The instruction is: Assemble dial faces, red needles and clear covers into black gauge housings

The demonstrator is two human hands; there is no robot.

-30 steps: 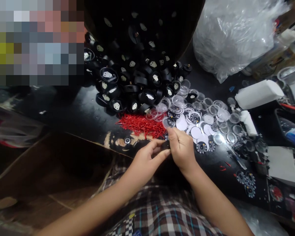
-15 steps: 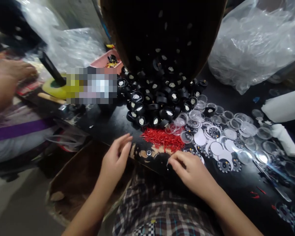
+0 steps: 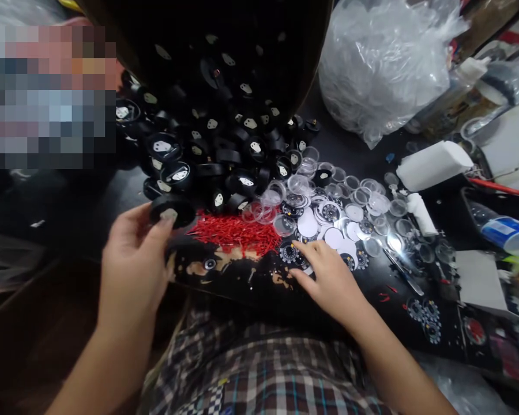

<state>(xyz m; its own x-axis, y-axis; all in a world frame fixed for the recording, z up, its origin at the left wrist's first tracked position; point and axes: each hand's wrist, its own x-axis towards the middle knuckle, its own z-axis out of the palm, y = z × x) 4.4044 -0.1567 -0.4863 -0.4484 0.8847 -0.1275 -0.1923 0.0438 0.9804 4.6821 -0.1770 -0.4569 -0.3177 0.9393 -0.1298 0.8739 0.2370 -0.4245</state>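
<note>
My left hand (image 3: 134, 253) is closed on a black round watch case (image 3: 179, 211), gripped at its edge between thumb and fingers beside the pile of like cases (image 3: 246, 181). My right hand (image 3: 328, 276) has thumb and forefinger apart, with the forefinger by a black printed watch dial (image 3: 289, 252). White and black dial discs (image 3: 307, 222) lie just beyond that hand. Between the hands spreads a heap of small red watch hands (image 3: 237, 233). On the worn table edge in front sits a small round metal piece (image 3: 209, 264).
Clear plastic rings (image 3: 350, 183) are scattered right of the cases, near tweezers (image 3: 404, 274). A large dark container (image 3: 207, 34) stands behind the pile. Farther right are a plastic bag (image 3: 380, 69), a white roll (image 3: 435, 165) and a bottle (image 3: 510, 233).
My view has swung to the right. My left hand, empty before, now holds a black watch case. My right hand has moved from the table edge to the dials, its fingers parting.
</note>
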